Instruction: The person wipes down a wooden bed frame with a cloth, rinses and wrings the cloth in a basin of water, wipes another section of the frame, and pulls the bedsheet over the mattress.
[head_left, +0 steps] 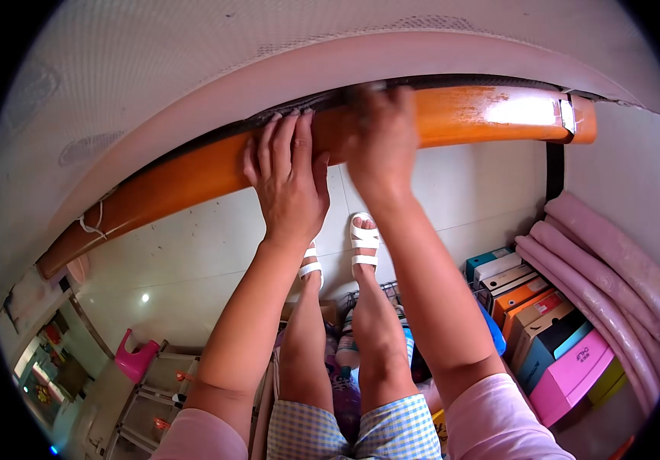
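A long orange wooden rail (184,178) runs across the upper part of the head view, along the edge of a pale pink fabric surface (269,73). A dark strip lies between the two. My left hand (288,172) rests on the rail left of the middle, its fingers spread and their tips at the dark strip. To its right, my right hand (382,146) is on the rail with fingers bent at the strip. Motion blurs its fingers, and what they hold, if anything, cannot be made out.
Rolled pink sheets (606,261) and upright boxes (545,307) stand at the right. At lower left are a pink stool (137,354) and a metal rack (146,410). A white string (94,221) is tied round the rail's left part. My feet are on the tiled floor (207,238).
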`<action>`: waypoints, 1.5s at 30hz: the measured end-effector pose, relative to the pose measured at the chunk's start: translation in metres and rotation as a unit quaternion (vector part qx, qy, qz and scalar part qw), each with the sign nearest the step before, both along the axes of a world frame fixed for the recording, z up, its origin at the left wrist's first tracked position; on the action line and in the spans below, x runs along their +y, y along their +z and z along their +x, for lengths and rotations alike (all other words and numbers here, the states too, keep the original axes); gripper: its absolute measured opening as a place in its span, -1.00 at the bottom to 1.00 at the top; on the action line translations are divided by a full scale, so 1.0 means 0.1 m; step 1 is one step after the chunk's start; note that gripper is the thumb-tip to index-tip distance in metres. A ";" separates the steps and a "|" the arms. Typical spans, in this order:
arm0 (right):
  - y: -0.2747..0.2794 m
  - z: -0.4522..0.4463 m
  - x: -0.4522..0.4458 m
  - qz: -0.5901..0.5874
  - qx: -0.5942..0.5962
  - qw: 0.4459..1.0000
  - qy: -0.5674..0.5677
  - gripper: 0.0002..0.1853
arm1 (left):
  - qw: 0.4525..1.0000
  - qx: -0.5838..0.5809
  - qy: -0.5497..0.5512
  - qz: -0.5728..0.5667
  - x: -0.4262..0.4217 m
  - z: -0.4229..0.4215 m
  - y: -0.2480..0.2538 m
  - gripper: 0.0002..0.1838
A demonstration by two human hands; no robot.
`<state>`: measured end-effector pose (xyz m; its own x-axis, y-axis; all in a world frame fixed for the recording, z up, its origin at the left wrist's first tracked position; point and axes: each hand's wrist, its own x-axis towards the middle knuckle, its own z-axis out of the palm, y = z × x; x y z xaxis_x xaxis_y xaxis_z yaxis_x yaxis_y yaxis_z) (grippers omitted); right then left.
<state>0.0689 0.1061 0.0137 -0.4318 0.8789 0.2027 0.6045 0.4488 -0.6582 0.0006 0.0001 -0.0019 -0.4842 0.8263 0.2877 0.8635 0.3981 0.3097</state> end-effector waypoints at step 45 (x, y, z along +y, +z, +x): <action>0.02 -0.55 -0.52 0.048 0.043 0.998 0.017 -0.76 | 0.998 0.006 0.060 0.022 -0.46 -0.41 -0.01 -0.52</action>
